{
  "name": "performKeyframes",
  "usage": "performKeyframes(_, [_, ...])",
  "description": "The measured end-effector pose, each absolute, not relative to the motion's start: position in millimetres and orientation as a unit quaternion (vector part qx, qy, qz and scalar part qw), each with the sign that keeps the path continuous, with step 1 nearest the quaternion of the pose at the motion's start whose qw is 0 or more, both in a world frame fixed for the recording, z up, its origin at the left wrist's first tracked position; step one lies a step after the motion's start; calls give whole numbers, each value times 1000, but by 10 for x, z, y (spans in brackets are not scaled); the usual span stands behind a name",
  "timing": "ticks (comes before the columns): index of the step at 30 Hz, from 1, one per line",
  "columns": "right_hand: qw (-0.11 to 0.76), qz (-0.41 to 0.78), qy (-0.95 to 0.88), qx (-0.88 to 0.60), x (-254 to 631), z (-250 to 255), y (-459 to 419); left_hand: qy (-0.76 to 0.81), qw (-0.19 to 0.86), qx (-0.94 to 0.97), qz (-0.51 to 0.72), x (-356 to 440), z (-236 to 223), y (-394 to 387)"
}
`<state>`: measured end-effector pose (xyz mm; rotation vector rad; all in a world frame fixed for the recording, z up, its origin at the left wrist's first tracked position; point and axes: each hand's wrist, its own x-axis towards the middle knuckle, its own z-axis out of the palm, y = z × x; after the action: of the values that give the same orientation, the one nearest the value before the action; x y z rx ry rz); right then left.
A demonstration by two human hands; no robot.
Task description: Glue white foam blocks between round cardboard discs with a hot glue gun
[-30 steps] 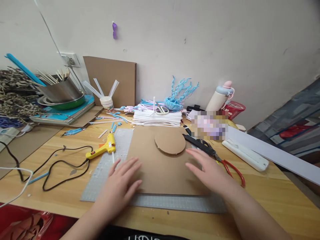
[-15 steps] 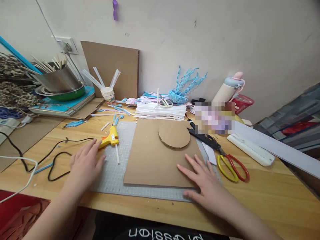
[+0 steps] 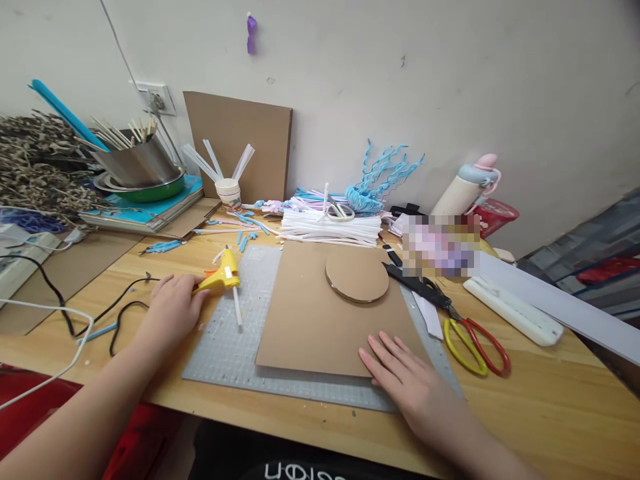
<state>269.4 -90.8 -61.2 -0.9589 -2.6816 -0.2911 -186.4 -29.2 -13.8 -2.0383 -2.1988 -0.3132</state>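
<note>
My left hand (image 3: 174, 308) is closed around the handle end of a yellow hot glue gun (image 3: 224, 270), whose nozzle points away from me. A clear glue stick (image 3: 237, 309) sticks out of its back over the grey cutting mat (image 3: 220, 357). My right hand (image 3: 400, 373) lies with its fingers stretched out on the near right part of a square cardboard sheet (image 3: 310, 320). On the sheet's far half sits a round cardboard disc (image 3: 357, 277). Right of the sheet lie scissors with red and yellow handles (image 3: 477, 347) and a black cutter (image 3: 415, 285).
White pipe cleaners (image 3: 330, 230) are stacked behind the sheet, with small scissors (image 3: 341, 212) on top. A paper cup (image 3: 229, 193) holds clear glue sticks. At left are a metal pot (image 3: 143, 163) and black cord (image 3: 63, 303); at right, a white power strip (image 3: 515, 312) and a bottle (image 3: 460, 190).
My left hand has moved left from beside the cardboard sheet to the glue gun and closed on its handle. My right hand has come down onto the sheet's near right part.
</note>
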Motion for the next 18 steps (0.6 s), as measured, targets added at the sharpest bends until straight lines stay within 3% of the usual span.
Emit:
performKeyframes(11, [142,-140,-941,-275,2445,-460,-1092,-782,21,-609,-133,-1914,44,-24])
performKeyframes(18, [144,-115,-941,-284,2240,-449,-1081,-768,61,-601,-212,-1690,-12,-229])
